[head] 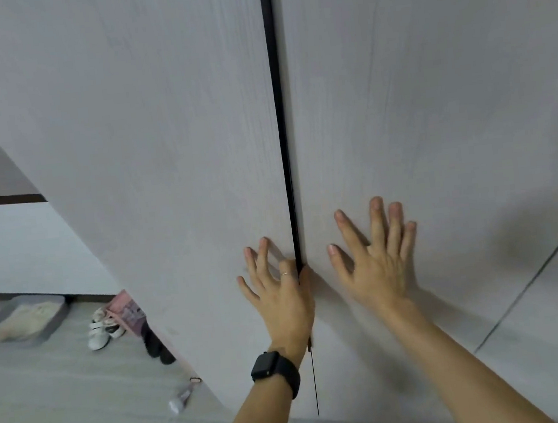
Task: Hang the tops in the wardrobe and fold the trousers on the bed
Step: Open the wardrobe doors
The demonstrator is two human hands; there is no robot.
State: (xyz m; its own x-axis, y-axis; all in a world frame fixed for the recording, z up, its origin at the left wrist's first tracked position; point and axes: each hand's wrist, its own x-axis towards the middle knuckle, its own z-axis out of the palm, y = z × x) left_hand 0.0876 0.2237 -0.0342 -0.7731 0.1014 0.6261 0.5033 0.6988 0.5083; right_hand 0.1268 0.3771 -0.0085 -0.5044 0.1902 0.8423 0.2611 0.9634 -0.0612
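The wardrobe fills the view with two pale wood-grain doors, the left door (165,126) and the right door (430,92), separated by a narrow dark gap (278,108). My left hand (280,288) lies on the left door beside the gap, fingers spread, thumb at the door's edge. A black watch sits on that wrist. My right hand (377,256) presses flat on the right door with straight, spread fingers. No tops, trousers or bed are in view.
At the left, the pale floor holds a grey tray (24,320), white shoes (102,329), a pink box (126,311), dark shoes (157,344) and a small grey item (181,395). Another door seam (533,281) runs at the right.
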